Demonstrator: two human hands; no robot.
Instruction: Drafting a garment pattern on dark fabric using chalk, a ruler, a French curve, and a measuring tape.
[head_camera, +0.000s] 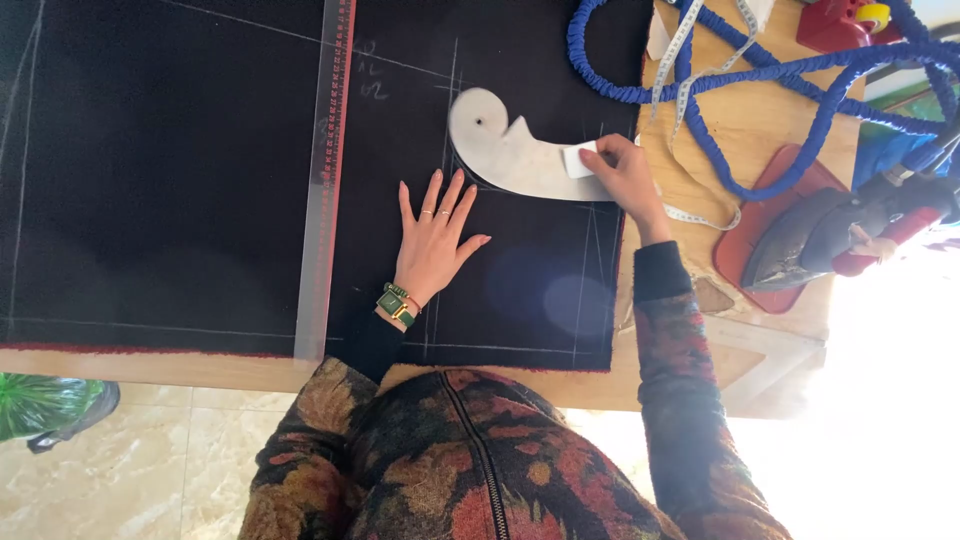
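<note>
Head view: a person chalks along a curved template on dark cloth spread over a worktable.

From the left, black fabric (160, 180) lies flat under a long clear ruler (325, 180) with red edging; faint chalk lines cross the cloth. Next, the left hand (432, 245), open with fingers spread, presses palm-down on the fabric, a green watch (396, 304) at the wrist. Just beyond it rests the pale curve template (510, 155), flat on the cloth; it looks thin, stiff and light, apt to slide unless pinned down, best held by pressing on its broad middle. The right hand (625, 178) pinches a small white chalk block (580, 160) at the template's end; chalk likely brittle. Farther right, a blue cord (700, 90), a tape measure (690, 40) and an iron (800, 245) sit on the wooden table (760, 130).
</note>
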